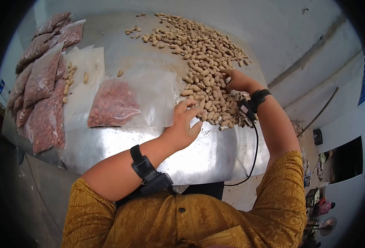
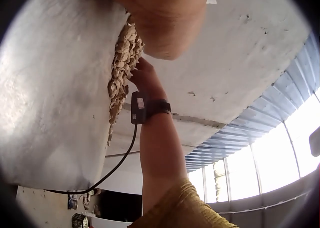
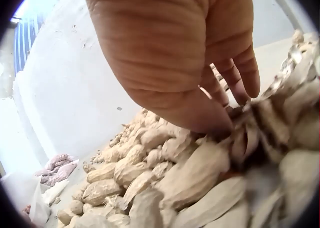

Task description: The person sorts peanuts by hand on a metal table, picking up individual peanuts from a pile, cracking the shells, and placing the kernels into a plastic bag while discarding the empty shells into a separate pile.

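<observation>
A wide heap of unshelled peanuts (image 1: 209,62) covers the right side of the metal table. My left hand (image 1: 184,126) hovers at the heap's near left edge, fingers spread and loosely bent, holding nothing. Over at the heap's right side, my right hand (image 1: 239,80) reaches down among the peanuts. In the right wrist view, the thumb and fingers of that right hand (image 3: 185,62) point down into broken shells (image 3: 250,138), fingers fairly straight, with some tips hidden. Just left of my left hand lies a clear plastic bag (image 1: 155,99) partly filled with reddish shelled peanuts (image 1: 114,101).
Several filled bags of reddish peanuts (image 1: 42,82) are piled at the table's left. Beside them lie flat plastic bags (image 1: 89,66) with a few loose peanuts on top. A wall (image 1: 273,33) stands behind the heap. A black cable (image 1: 254,159) hangs from the right wrist camera across the table's edge.
</observation>
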{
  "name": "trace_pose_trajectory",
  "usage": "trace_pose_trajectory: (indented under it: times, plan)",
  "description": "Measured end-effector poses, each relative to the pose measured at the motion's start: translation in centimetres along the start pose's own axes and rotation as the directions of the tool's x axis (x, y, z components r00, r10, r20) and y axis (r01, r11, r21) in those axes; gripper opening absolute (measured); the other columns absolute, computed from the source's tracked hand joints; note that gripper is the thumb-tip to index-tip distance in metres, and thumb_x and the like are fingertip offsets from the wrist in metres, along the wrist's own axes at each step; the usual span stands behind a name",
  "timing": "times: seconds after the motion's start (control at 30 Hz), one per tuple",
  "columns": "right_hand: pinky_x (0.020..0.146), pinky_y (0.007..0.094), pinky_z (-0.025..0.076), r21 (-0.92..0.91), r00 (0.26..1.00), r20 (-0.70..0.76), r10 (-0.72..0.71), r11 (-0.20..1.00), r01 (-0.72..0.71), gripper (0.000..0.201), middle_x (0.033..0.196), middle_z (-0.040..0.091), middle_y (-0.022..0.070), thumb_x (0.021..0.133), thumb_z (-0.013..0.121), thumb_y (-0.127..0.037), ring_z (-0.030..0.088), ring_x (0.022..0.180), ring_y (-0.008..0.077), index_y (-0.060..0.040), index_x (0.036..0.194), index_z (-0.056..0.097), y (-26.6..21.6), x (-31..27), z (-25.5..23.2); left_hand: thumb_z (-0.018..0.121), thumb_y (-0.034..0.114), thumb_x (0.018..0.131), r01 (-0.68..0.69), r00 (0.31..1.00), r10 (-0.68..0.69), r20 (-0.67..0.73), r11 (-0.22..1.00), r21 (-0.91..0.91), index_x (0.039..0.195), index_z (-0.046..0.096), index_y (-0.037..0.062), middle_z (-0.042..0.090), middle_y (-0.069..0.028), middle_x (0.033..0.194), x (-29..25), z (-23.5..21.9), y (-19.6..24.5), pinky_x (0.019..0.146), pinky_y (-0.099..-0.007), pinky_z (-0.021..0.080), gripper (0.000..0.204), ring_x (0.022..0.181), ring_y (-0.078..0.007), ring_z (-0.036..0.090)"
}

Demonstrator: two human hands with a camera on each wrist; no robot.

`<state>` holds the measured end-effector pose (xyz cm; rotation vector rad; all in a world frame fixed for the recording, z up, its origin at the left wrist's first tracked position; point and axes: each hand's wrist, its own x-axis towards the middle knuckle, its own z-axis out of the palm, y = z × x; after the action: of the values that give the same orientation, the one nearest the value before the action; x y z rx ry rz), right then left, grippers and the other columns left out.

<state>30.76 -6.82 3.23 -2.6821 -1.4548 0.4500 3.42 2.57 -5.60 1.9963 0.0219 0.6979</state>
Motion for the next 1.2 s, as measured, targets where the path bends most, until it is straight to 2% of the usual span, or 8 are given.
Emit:
trace_pose_trajectory:
  times: [0.17,0.27,0.5,0.63,0.77,0.9,1.03,1.2]
  plan:
    - [0.07,0.03,0.052,0.317,0.997,-0.059,0.056,0.948,-0.035,0.051,0.106,0.063,0.0132,0.072,0.061,-0.009,0.062,0.086,0.0204,-0.0013,0.122,0.053,0.7,1.3,-3.9,0.06,0.008,0.074,0.018,1.0,-0.017,0.017,0.999,-0.041,0.104,0.059,0.0075,0.04,-0.016,0.122,-0.1,0.2,-0.1,0.099,-0.0415,0.032,0.03,0.116,-0.0351,0.037]
    - [0.073,0.0317,0.051,0.246,0.955,-0.263,0.136,0.967,-0.069,0.053,0.104,0.064,0.0154,0.074,0.065,-0.015,0.062,0.087,0.0211,0.001,0.123,0.051,5.2,5.2,-4.7,0.06,0.008,0.074,-0.01,1.0,0.01,-0.012,1.0,-0.008,0.104,0.059,0.0075,0.041,-0.0152,0.121,0.0,0.1,-0.1,0.097,-0.0412,0.034,0.03,0.113,-0.0342,0.04]
    - [0.086,0.0397,0.045,-0.104,0.915,-0.326,0.237,0.953,-0.283,0.069,0.12,0.054,0.0219,0.071,0.061,-0.005,0.053,0.11,0.033,-0.01,0.136,0.038,12.1,11.3,-1.6,0.062,0.007,0.073,-0.023,0.998,0.025,-0.065,0.999,0.022,0.102,0.061,0.0098,0.045,-0.0127,0.117,-0.1,0.3,-0.2,0.092,-0.038,0.035,0.029,0.107,-0.0295,0.042]
    - [0.082,0.0385,0.046,0.061,0.953,-0.133,0.272,0.962,-0.266,0.074,0.114,0.059,0.0191,0.068,0.056,0.002,0.058,0.099,0.03,-0.0202,0.136,0.039,6.6,9.8,-1.7,0.061,0.007,0.073,-0.018,0.998,0.019,-0.059,1.0,0.024,0.101,0.061,0.0103,0.045,-0.0114,0.117,-0.2,0.4,-0.4,0.092,-0.0389,0.034,0.028,0.106,-0.0296,0.042]
    - [0.061,0.034,0.048,0.239,0.98,-0.053,0.192,0.955,-0.174,0.064,0.085,0.059,0.0082,0.071,0.054,0.002,0.058,0.075,0.0193,-0.0133,0.132,0.045,1.7,6.8,-2.3,0.061,0.007,0.074,-0.033,0.997,0.035,-0.063,0.999,0.04,0.1,0.061,0.0106,0.045,-0.0117,0.117,-0.3,0.5,-0.5,0.094,-0.0404,0.033,0.027,0.108,-0.0315,0.042]
    - [0.06,0.0318,0.048,0.275,0.983,0.063,0.172,0.944,-0.182,0.063,0.079,0.055,0.0038,0.067,0.059,0.004,0.056,0.071,0.0172,-0.0125,0.127,0.049,1.5,5.5,-0.8,0.06,0.008,0.075,-0.013,0.999,0.014,-0.048,1.0,0.019,0.101,0.061,0.0103,0.044,-0.0135,0.119,-0.1,0.1,0.0,0.098,-0.0431,0.031,0.027,0.111,-0.0348,0.041]
    - [0.065,0.03,0.049,0.479,0.984,0.175,0.027,0.871,-0.109,0.059,0.097,0.053,0.004,0.06,0.063,0.009,0.054,0.08,0.0147,-0.0123,0.115,0.056,-1.2,2.2,-0.7,0.06,0.009,0.075,-0.006,0.998,0.005,-0.07,1.0,-0.014,0.103,0.061,0.0094,0.044,-0.0141,0.119,-0.2,0.1,0.1,0.097,-0.0428,0.032,0.028,0.112,-0.0338,0.041]
    - [0.069,0.0284,0.051,0.389,0.966,0.194,-0.171,0.917,0.084,0.057,0.105,0.055,0.0058,0.065,0.062,0.004,0.056,0.085,0.015,-0.0099,0.119,0.054,-5.3,-1.7,-2.0,0.06,0.008,0.074,-0.007,0.997,0.005,-0.073,1.0,-0.028,0.101,0.061,0.0053,0.046,-0.0139,0.116,-0.2,0.2,-0.1,0.095,-0.0396,0.035,0.027,0.111,-0.0313,0.042]
